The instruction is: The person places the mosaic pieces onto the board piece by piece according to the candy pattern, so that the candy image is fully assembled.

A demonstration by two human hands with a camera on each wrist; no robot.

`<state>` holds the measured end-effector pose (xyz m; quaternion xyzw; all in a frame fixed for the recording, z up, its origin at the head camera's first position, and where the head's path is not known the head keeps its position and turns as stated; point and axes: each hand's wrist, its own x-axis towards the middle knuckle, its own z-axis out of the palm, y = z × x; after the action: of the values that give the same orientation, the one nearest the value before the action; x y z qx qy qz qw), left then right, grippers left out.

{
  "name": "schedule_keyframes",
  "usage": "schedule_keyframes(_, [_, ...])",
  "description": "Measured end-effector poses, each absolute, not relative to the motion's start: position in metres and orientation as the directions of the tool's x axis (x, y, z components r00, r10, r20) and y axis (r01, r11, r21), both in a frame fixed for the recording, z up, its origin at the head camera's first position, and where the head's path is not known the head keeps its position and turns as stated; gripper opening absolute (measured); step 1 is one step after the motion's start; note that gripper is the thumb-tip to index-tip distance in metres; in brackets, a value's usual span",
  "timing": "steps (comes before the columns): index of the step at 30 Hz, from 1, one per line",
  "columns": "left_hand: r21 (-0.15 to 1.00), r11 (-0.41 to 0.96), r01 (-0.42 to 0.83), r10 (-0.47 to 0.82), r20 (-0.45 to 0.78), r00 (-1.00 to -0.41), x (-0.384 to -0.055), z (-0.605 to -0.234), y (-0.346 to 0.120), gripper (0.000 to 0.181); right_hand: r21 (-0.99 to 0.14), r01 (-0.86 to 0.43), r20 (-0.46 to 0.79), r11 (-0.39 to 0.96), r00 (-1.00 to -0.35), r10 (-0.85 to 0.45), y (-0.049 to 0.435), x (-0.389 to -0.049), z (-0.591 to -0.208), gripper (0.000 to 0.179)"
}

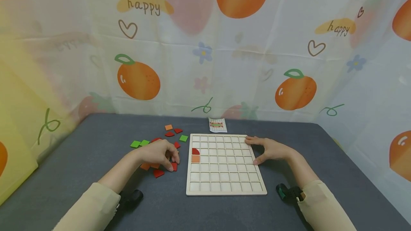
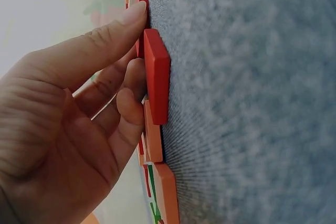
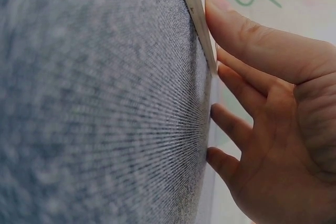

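In the head view my left hand (image 1: 158,154) reaches down into a loose pile of coloured tiles left of the board. Its thumb and fingertips pinch a red square tile (image 1: 174,167), partly hidden by the thumb. Another red tile (image 2: 157,77) lies just below those fingers in the left wrist view. A pale wooden grid board (image 1: 226,193) holds a red quarter-round tile (image 1: 195,151) above an orange square tile (image 1: 195,158) in its left column. My right hand (image 1: 272,149) rests on the board's right edge, thumb and fingers spread and fairly straight.
Green tiles (image 1: 135,144), red pieces (image 1: 169,134) and orange ones (image 1: 168,127) lie scattered around the left hand. A small picture card (image 1: 218,125) lies behind the board. A fruit-printed curtain (image 1: 179,81) hangs along the back of the dark table (image 1: 96,138).
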<state>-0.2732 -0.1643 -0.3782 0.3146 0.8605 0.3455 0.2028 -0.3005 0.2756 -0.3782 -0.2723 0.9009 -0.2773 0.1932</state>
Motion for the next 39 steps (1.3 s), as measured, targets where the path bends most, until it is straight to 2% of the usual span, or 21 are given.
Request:
schedule_keyframes(22, [0.750,0.528,0.398,0.692,-0.108,-0.714,-0.275,-0.379,-0.164,0.013,-0.604,-0.379,-0.204,0.701,-0.777,-0.596,0.275,-0.300,-0.377,0.093])
schedule_keyframes(39, [0.824,0.465,0.323,0.679,-0.097,-0.728,-0.276,-0.373,-0.151,0.017,-0.604,-0.384,-0.197,0.698,-0.777,-0.598,0.276,-0.301,-0.378,0.093])
